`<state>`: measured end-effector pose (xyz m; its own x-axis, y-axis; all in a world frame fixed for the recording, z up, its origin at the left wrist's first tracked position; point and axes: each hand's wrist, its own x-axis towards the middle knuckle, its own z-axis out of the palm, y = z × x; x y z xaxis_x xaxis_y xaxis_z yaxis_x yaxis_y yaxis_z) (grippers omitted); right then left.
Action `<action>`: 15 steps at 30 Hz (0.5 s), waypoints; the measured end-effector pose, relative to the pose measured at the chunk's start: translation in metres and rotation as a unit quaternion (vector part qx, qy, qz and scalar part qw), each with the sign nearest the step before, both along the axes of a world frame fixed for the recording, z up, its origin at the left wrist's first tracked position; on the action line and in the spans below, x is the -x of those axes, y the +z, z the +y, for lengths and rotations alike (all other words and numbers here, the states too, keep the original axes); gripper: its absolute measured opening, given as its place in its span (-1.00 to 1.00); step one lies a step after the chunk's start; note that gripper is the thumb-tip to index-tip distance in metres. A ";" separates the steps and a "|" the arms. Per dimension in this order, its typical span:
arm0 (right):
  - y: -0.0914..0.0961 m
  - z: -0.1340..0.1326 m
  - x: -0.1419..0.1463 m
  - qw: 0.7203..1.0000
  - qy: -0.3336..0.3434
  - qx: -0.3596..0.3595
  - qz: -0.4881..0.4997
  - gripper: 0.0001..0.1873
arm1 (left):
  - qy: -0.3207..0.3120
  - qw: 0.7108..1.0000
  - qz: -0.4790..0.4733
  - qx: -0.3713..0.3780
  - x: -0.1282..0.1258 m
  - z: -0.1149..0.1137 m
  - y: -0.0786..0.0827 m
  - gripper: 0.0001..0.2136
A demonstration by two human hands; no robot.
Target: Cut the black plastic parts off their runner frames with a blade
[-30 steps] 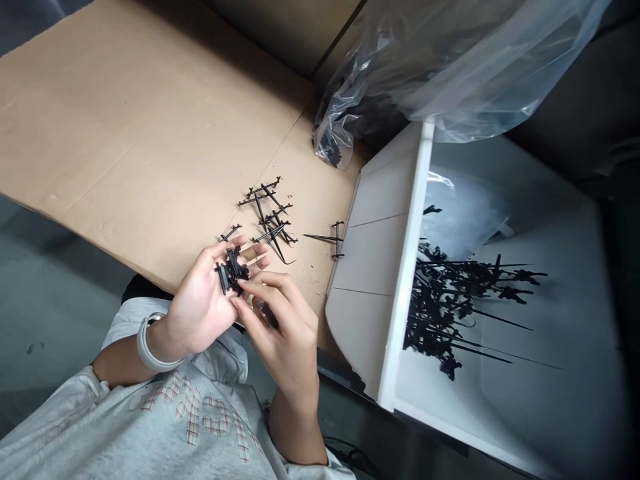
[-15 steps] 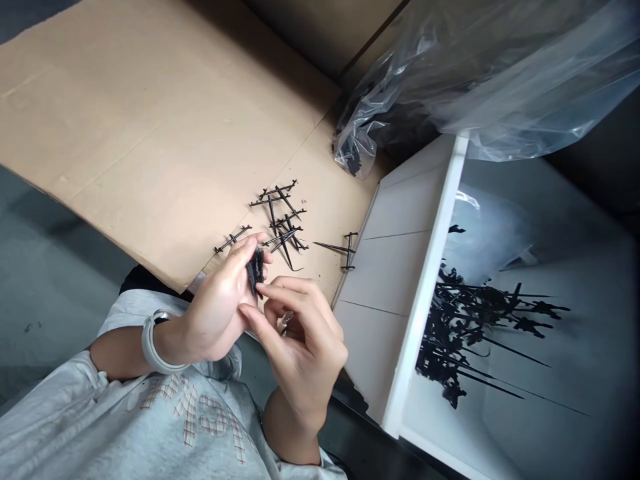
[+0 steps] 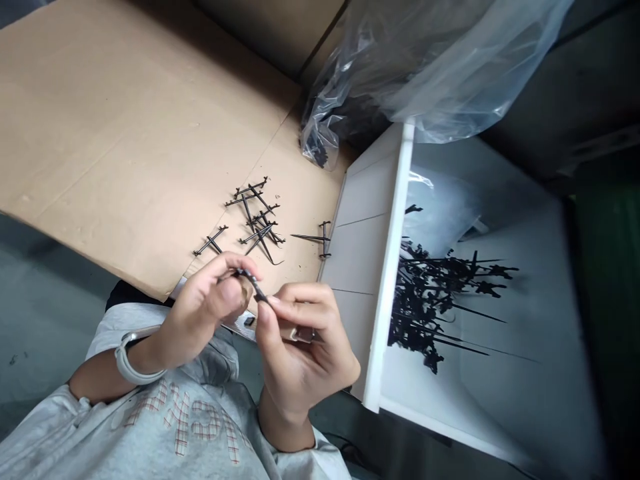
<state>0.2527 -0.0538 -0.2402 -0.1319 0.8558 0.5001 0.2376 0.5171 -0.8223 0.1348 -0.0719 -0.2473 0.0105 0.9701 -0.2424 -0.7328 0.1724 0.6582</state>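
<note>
Flattened cardboard surface (image 3: 125, 147) — black plastic spiked pieces (image 3: 257, 223) scattered just beyond the fingers (image 3: 295, 295), one (image 3: 324, 239) lying apart to their right

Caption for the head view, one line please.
Left hand and right hand pinch a black plastic part over cardboard, near a loose pile.

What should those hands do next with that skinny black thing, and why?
I'd guess they should pinch the thin black plastic piece a little tighter first. Only the fingertips of the left hand and the right hand are holding it, and it is small, so it could slip. The loose black pieces on the cardboard can probably wait.
</note>
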 end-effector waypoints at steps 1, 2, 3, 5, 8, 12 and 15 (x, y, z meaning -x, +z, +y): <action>0.001 0.000 0.000 1.000 0.012 0.019 0.016 -0.81 | -0.010 0.999 0.032 -0.014 0.001 -0.003 -0.002 -0.66; 0.002 0.000 0.000 0.998 0.027 0.041 0.031 -0.83 | -0.014 0.998 0.059 -0.023 0.002 -0.004 -0.004 -0.68; 0.002 0.000 -0.001 0.996 0.043 0.066 0.048 -0.86 | -0.013 0.996 0.078 -0.027 0.002 -0.006 -0.004 -0.71; 0.003 0.000 -0.005 0.985 0.090 0.119 0.085 -0.93 | -0.003 0.996 0.089 -0.029 0.003 -0.006 -0.003 -0.70; 0.004 0.001 -0.014 0.957 0.173 0.192 0.133 -0.77 | 0.018 0.994 0.097 -0.042 0.004 -0.005 0.000 -0.65; 0.007 0.004 -0.023 0.967 0.179 0.168 0.074 -0.67 | 0.013 0.991 0.117 -0.057 0.006 -0.006 0.003 -0.64; 0.009 0.006 -0.023 0.973 0.190 0.129 0.030 -0.65 | 0.000 0.991 0.128 -0.040 0.007 -0.010 0.005 -0.61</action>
<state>0.2759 -0.0476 -0.2315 -0.4400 0.8493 0.2915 0.0174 0.3326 -0.9429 0.1279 -0.0814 -0.2424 -0.0418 0.9864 -0.1588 -0.5403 0.1113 0.8341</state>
